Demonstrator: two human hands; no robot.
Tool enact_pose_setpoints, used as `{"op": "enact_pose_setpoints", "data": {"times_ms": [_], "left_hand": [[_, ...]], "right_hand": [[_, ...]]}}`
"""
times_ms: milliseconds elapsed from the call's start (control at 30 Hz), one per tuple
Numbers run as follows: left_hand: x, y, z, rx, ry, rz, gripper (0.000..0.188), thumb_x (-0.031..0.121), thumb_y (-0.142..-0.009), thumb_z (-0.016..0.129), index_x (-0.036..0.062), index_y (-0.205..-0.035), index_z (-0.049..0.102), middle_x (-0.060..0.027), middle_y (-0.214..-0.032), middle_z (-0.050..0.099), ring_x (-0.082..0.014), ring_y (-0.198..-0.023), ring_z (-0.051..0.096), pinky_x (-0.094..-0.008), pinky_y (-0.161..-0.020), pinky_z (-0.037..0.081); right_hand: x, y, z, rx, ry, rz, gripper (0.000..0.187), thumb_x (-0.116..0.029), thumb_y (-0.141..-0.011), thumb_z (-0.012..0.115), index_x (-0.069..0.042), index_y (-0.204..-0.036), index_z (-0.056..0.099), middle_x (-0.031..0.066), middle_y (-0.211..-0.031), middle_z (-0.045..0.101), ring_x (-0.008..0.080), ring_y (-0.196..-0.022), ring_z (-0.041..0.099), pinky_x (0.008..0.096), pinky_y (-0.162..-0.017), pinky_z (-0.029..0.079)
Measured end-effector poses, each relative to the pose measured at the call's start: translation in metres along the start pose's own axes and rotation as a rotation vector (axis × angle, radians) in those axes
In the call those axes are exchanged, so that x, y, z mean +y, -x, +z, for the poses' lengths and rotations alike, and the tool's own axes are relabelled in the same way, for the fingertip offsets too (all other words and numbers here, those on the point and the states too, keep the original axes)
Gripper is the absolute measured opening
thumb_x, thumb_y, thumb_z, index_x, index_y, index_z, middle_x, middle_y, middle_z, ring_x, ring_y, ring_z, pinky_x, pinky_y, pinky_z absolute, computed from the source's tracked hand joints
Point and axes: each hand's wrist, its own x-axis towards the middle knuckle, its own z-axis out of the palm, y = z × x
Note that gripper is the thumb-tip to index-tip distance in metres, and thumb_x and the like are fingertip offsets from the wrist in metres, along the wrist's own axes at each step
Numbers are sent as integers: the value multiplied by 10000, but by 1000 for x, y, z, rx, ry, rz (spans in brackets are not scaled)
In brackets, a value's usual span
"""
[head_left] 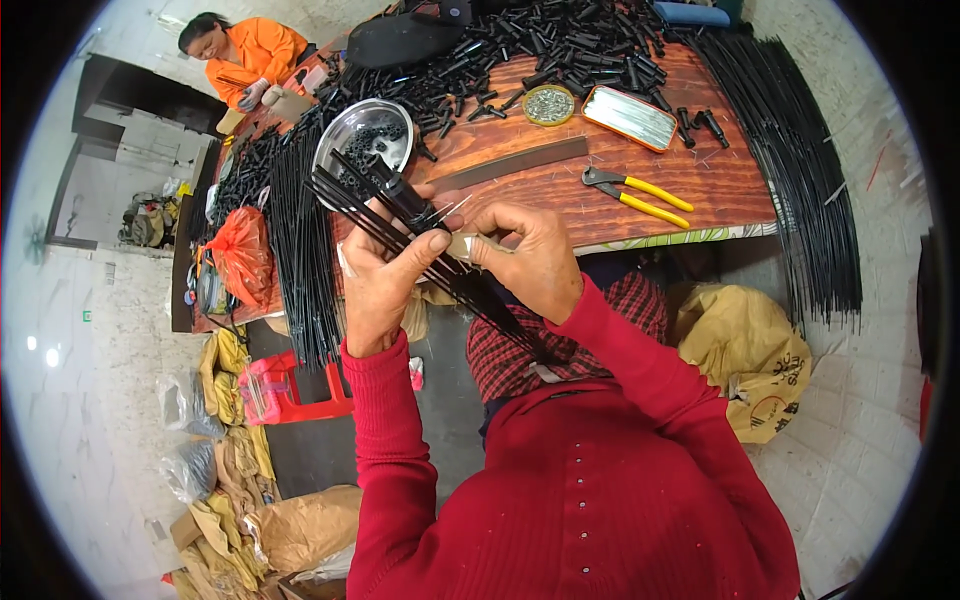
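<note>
Bowl [342,126] behind held rods [485,298], pliers [650,209] right

A small assembly workshop, identified by its wooden table [738,188]: black parts [520,45] are heaped along the far edge, long black rods [790,150] are massed over the right edge, and yellow-handled pliers [655,186] lie toward the near right corner. Near the far left corner, a second person [262,50] in orange bends over handwork.

Room mid-front, blocked left and back
A hand could pass over the table [560,182] between the bar [515,163] and the pliers [640,193]; the held rods [490,305] jut across the bowl's [340,122] near rim, and heaped parts [540,50] fill the back.
</note>
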Motion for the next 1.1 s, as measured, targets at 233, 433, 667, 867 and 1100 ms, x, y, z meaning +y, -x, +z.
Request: {"op": "enact_pose_setpoints", "data": {"times_ms": [233,433,667,867,1100], "left_hand": [[-4,0,-1,-11,104,21,484,50,-775,765,-80,-1193,556,-171,-989,689,-228,-900,695,-316,-791,574],[-4,-1,-4,-44,81,23,473,49,-775,756,-81,-1184,557,-179,-1007,686,-244,-910,694,-344,-815,574],[-7,2,-12,-47,72,47,487,75,-778,760,-75,-1190,547,-181,-1041,678,-254,-923,692,-351,-821,571],[-5,4,-10,0,-62,35,441,15,-799,713,-59,-1201,547,-182,-1068,674,-249,-935,692,-343,-812,572],[0,4,-4,33,-106,4,419,-21,-804,655,-62,-1207,549,-182,-1052,682,-237,-922,694,-329,-806,567]], "right_hand": [[-13,6,0,44,80,-101,132,-41,-764,730,13,-870,672,83,-838,690,159,-756,639,291,-669,481],[-5,3,0,-2,7,-69,117,-28,-764,719,7,-860,662,79,-835,683,149,-745,640,289,-667,485],[-4,4,11,13,53,-93,149,-25,-769,737,11,-869,632,73,-844,682,123,-763,642,261,-649,490],[19,-4,16,-87,-240,120,189,-71,-830,745,19,-931,613,54,-859,676,69,-770,618,221,-663,506],[31,-11,21,-190,-386,215,128,-81,-849,739,-1,-866,640,19,-863,667,51,-784,598,215,-688,500]]}}
